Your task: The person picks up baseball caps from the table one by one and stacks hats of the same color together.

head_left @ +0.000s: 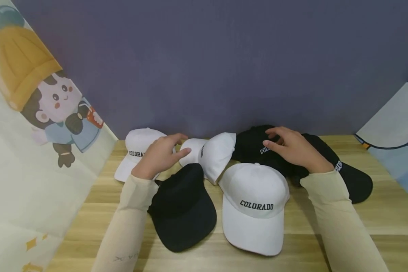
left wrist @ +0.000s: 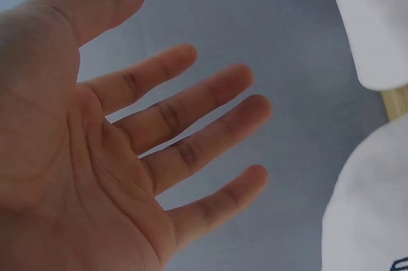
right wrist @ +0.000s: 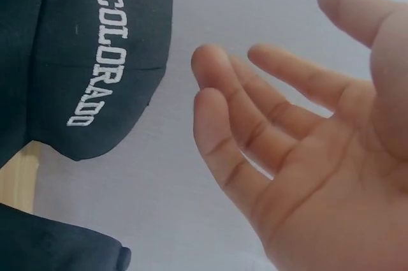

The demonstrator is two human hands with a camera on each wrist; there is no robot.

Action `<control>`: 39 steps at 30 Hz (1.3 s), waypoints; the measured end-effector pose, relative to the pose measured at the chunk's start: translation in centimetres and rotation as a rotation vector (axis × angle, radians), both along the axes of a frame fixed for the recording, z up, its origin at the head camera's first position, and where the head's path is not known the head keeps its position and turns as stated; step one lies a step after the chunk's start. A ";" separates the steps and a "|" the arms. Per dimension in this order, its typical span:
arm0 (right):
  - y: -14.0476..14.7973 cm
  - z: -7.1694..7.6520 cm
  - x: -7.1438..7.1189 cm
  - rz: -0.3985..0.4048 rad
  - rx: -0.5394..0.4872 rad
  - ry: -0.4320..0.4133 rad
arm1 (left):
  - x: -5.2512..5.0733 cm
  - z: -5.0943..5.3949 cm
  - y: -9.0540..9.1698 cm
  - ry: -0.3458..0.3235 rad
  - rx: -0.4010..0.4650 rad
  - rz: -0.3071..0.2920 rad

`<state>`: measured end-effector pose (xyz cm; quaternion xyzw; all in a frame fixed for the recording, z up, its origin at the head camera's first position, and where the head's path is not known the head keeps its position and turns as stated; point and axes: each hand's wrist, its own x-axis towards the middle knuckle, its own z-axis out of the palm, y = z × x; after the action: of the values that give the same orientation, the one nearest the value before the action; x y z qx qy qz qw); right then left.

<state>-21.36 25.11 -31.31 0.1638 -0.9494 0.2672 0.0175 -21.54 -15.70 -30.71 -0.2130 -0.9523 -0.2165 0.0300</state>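
Both hands hover over a group of baseball caps and hold nothing. My left hand (head_left: 161, 154) is between a white cap (head_left: 144, 138) at the back left and a white cap tipped on its side (head_left: 219, 153); its fingers are spread in the left wrist view. Over a black cap (head_left: 251, 139) at the back is my right hand (head_left: 290, 147), its fingers loosely bent. Another black cap (head_left: 355, 183) lies to the right, partly behind that wrist. Nearest the front are a black cap (head_left: 183, 207) with no lettering in sight and a white COLORADO cap (head_left: 255, 192).
The caps lie on a wood-grain table (head_left: 387, 219) against a dark grey-purple wall (head_left: 217, 68). A pale sheet with a cartoon figure (head_left: 57, 94) rises at the left. Another printed sheet (head_left: 399, 132) stands at the right edge.
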 end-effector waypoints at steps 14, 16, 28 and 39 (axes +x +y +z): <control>-0.7 -0.1 0.6 0.057 0.061 0.046 | 2.1 -0.4 2.0 0.127 0.028 -0.078; -0.8 0.1 0.7 0.059 0.063 0.034 | 2.2 -0.5 2.4 0.137 0.042 -0.088; -0.8 0.6 1.3 0.123 0.087 -0.113 | 3.4 -0.6 6.0 0.223 0.121 -0.173; -1.0 1.0 1.0 0.148 0.104 -0.106 | 6.7 1.5 9.1 0.254 0.120 -0.288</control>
<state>-20.36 24.06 -30.35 0.2197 -0.9470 0.2263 -0.0613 -14.81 -6.59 -29.21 -0.3706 -0.8859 -0.2462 0.1313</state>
